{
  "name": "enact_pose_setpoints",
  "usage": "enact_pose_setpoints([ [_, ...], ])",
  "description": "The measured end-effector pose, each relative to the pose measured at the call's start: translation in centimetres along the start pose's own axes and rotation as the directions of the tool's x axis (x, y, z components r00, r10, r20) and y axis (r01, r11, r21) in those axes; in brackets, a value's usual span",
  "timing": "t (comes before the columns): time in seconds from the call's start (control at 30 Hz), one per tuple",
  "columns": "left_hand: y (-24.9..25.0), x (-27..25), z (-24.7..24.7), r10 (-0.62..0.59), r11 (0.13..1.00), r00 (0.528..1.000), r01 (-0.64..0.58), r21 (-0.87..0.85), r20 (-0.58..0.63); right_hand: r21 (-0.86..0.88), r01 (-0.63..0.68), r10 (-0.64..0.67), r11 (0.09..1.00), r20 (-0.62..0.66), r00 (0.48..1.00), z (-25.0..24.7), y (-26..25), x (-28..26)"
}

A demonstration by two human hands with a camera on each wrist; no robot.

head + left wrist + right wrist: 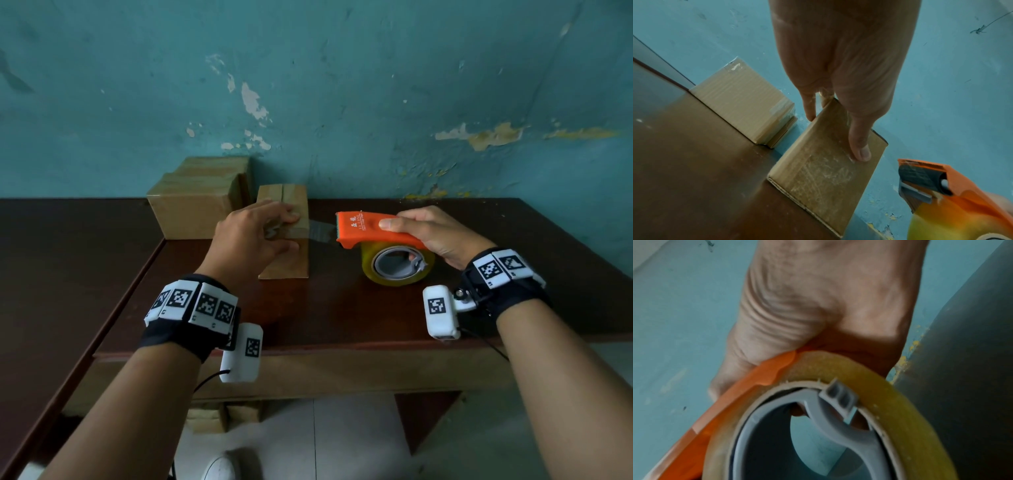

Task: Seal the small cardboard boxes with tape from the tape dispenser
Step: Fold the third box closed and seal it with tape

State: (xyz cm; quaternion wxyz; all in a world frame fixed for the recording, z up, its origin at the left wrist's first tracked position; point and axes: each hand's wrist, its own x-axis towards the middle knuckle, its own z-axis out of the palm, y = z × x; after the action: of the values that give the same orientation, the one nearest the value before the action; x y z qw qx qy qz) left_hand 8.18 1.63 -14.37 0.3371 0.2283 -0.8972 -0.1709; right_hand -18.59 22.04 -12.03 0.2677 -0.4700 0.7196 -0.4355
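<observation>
A small cardboard box (287, 267) stands on the dark wooden table (342, 315). My left hand (287, 229) lies over its top, and straight fingers (861, 146) press clear tape onto the box (818, 175). A strip of clear tape (320, 231) runs from the box's right edge to the orange tape dispenser (370, 229). My right hand (435, 233) grips that dispenser from above, just right of the box. Its yellowish tape roll (397, 270) hangs close over the table. The right wrist view shows the roll (890, 394) and its grey hub under my right hand (818, 305).
A stack of larger cardboard boxes (195, 209) stands against the teal wall at the back left, close to the small box. More boxes (219, 414) sit on the floor under the table's front edge. A white shoe (222, 469) shows below.
</observation>
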Motion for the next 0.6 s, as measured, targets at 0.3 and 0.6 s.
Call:
enact_pose_setpoints([
  [0.3,-0.2,0.1,-0.2,-0.013,1.0,0.999,0.012,0.018,0.029,-0.282,-0.026,0.029,0.959,0.007,1.0,1.6,-2.8,0.9],
  [0.6,0.2,0.0,-0.7,-0.007,0.997,0.996,0.0,0.082,0.086,-0.317,-0.048,0.045,0.947,-0.016,0.999,3.3,-3.3,1.9],
])
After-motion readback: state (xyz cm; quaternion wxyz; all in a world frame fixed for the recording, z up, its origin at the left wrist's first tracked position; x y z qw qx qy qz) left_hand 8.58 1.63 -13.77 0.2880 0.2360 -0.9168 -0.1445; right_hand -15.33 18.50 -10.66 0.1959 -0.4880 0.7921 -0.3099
